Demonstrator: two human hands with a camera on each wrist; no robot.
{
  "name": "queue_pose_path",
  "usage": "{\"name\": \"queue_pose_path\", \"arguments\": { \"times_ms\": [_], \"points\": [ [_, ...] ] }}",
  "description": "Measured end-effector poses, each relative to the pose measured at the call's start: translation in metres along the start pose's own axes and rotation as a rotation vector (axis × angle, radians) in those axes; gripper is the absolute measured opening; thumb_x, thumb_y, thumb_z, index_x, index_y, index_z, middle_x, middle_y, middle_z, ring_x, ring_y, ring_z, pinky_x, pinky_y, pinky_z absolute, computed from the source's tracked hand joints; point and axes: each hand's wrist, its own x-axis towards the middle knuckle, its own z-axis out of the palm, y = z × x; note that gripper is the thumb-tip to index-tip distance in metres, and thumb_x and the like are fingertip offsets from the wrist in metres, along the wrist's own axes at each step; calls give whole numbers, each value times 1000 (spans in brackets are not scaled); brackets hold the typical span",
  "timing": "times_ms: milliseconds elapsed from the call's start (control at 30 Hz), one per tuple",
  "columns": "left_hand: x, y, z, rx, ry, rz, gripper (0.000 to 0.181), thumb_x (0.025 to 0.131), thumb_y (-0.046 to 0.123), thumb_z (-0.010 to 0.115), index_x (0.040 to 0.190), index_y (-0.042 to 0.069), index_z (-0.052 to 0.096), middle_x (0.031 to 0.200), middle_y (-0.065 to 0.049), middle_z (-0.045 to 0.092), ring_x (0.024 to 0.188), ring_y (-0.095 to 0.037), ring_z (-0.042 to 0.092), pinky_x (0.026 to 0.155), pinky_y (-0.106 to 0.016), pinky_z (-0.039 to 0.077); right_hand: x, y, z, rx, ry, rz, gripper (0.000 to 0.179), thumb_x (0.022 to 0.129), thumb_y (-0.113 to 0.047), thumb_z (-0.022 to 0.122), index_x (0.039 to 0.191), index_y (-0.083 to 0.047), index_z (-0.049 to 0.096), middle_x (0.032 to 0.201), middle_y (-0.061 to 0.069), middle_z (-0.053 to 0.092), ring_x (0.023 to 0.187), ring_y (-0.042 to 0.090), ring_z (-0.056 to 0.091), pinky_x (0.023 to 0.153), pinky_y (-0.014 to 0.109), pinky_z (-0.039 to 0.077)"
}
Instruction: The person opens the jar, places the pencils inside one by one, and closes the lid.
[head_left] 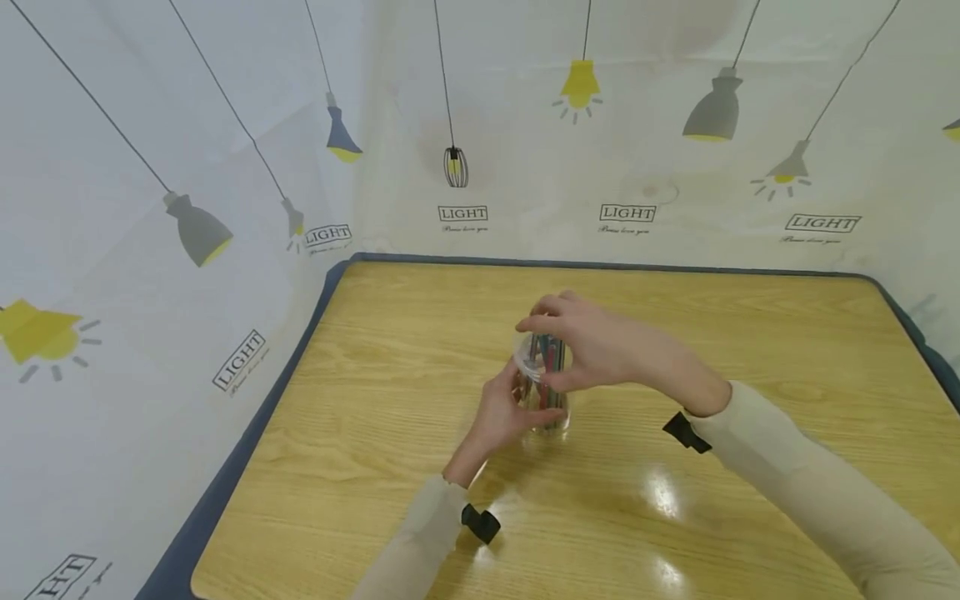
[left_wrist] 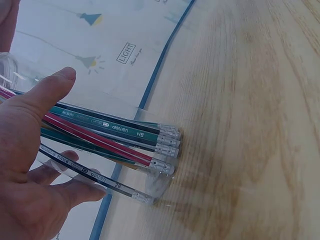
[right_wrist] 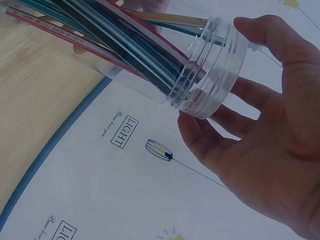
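A clear plastic jar (left_wrist: 95, 96) of pencils stands on the wooden table, its base touching the tabletop. Pencils (right_wrist: 131, 45) in green, red and dark colours lean inside, their metal ferrule ends at the bottom. Around the jar's side, the left hand (head_left: 512, 412) holds it between thumb and fingers. The right hand (head_left: 603, 342) is at the top, its thumb and fingers spread round the clear lid (right_wrist: 232, 60), with fingertips against its edge. Ridged threads show through the clear plastic there. In the head view the right fingers partly cover the jar's top.
The wooden table (head_left: 375, 375) has a dark blue edge (head_left: 600, 266). White sheeting (head_left: 525, 167) printed with lamps rises behind it and along the left. Each sleeve carries a black wrist mount, one on the left (head_left: 480, 523) and one on the right (head_left: 686, 432).
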Motion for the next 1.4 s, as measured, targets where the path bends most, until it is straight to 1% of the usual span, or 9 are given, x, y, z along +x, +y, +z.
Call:
{"name": "queue_pose_path", "arguments": {
  "times_ms": [100, 333, 533, 667, 867, 1067, 1200, 1267, 1400],
  "points": [
    [0, -1, 0, -10, -5, -5, 90, 80, 17, 87, 154, 24, 36, 145, -1, 51, 133, -23, 47, 100, -49, 46, -1, 3, 1, 6, -30, 4, 62, 81, -22, 81, 135, -2, 59, 127, 16, 56, 114, 35, 52, 88, 48, 51],
    [0, -3, 0, -27, 1, 13, 86, 81, 16, 87, 152, 23, 38, 144, -2, 51, 132, -26, 49, 101, -53, 45, -1, 7, -1, 26, -96, 1, 64, 82, -20, 83, 137, 0, 58, 131, 17, 55, 117, 36, 52, 92, 49, 50],
    [1, -4, 1, -17, -8, 20, 87, 80, 15, 87, 152, 21, 39, 143, -3, 53, 131, -24, 50, 101, -52, 45, 4, -2, -6, -79, -188, 23, 63, 83, -21, 83, 136, 1, 59, 130, 17, 54, 115, 36, 52, 89, 46, 51],
    [1, -4, 0, -9, -13, 33, 88, 79, 14, 88, 151, 20, 39, 141, -3, 54, 130, -23, 51, 101, -52, 45, 8, -8, -10, -149, -243, 11, 63, 82, -21, 85, 136, 1, 60, 132, 18, 53, 114, 37, 52, 89, 43, 51],
    [2, -4, -1, -16, -15, 41, 86, 79, 13, 87, 150, 20, 40, 138, -2, 56, 128, -22, 52, 100, -52, 46, 16, -10, -14, -198, -323, -15, 63, 81, -18, 86, 137, -2, 60, 132, 16, 52, 114, 36, 49, 89, 41, 51],
    [2, -5, 0, -3, -25, 39, 83, 80, 14, 87, 149, 20, 41, 137, -1, 56, 127, -20, 53, 100, -50, 46, 17, -7, -16, -196, -360, -64, 63, 80, -17, 86, 137, -5, 61, 134, 16, 50, 113, 34, 48, 88, 41, 50],
    [3, -5, 0, 4, -30, 47, 83, 80, 14, 87, 149, 20, 41, 137, -2, 56, 126, -19, 53, 100, -49, 47, 15, -8, -17, -240, -375, -83, 66, 80, -19, 87, 138, -5, 60, 137, 16, 49, 114, 34, 48, 86, 39, 51],
    [3, -5, 0, 1, -29, 55, 84, 80, 13, 87, 149, 20, 41, 136, -2, 57, 126, -20, 54, 99, -49, 47, 16, -8, -17, -261, -374, -94, 66, 79, -20, 87, 138, -4, 60, 135, 17, 50, 113, 34, 48, 85, 39, 51],
    [3, -5, 0, 10, -27, 59, 84, 79, 13, 87, 149, 20, 41, 136, -1, 58, 125, -19, 54, 98, -48, 48, 18, -5, -17, -236, -368, -76, 67, 79, -23, 87, 137, -2, 60, 129, 16, 51, 109, 34, 48, 83, 40, 50]
  ]
}}
